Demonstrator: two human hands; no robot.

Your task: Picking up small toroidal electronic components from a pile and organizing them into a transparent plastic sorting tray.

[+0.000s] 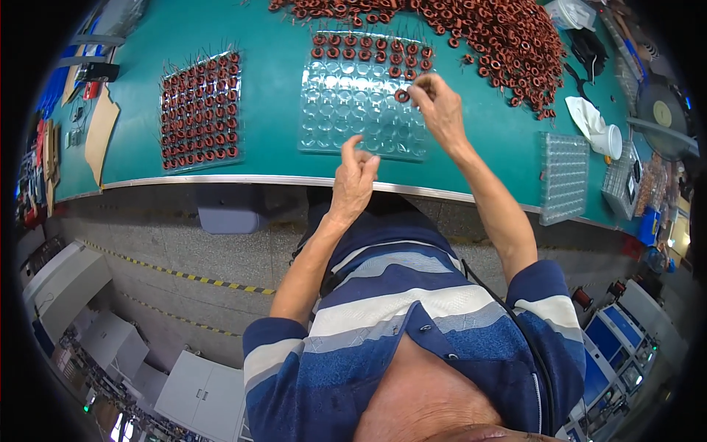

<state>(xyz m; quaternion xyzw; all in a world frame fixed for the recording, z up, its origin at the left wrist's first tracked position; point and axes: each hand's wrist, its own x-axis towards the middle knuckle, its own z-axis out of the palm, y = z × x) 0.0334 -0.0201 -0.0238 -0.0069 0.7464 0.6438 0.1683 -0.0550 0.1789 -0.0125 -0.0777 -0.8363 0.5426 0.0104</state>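
A clear plastic tray [353,121] lies in front of me. Its far rows carry red-brown ring coils [364,54] with thin wire leads, and the nearer pockets are bare. Over the tray's right part, my right hand [440,107] pinches a single ring coil [401,96] at its fingertips. The fingers partly hide how they grip it. My left hand [354,183] hovers at the tray's near edge, its fingers apart and holding nothing.
A loose heap of ring coils [501,44] spreads over the far right of the green table [272,88]. To the left lies a filled coil tray [200,110]. At right are stacked clear trays [564,177], a white cup [607,141] and a brown cardboard piece [100,136] far left.
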